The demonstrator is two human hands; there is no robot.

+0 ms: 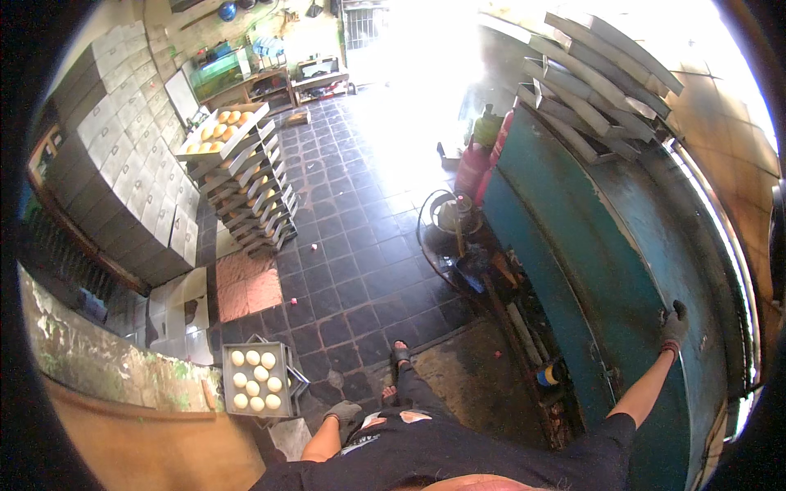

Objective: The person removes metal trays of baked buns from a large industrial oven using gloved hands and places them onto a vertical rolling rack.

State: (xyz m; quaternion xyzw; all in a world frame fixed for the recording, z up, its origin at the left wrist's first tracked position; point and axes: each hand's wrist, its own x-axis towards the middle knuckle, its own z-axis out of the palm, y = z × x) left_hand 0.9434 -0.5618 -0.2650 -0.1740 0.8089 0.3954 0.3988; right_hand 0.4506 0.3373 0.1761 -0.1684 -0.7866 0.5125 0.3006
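Note:
In a grey knitted work glove, my right hand (675,328) rests at the upper front edge of a large teal metal cabinet (608,245). Its far fingers are hard to make out, so a grip on the edge cannot be told. My left hand (345,412), gloved the same way, hangs beside my dark shirt with its fingers curled and nothing visible in them. Left of it stands a stack of metal trays; pale round dough balls (253,388) lie in rows in the top tray (229,368).
A tall crisscross stack of trays (258,196) with browned buns (224,130) stands farther off. Metal boxes (132,166) line the left wall. Empty-looking trays (589,92) sit atop the cabinet. Pink gas cylinders (471,169) and a hose (424,227) are beside the dark tiled floor (350,245).

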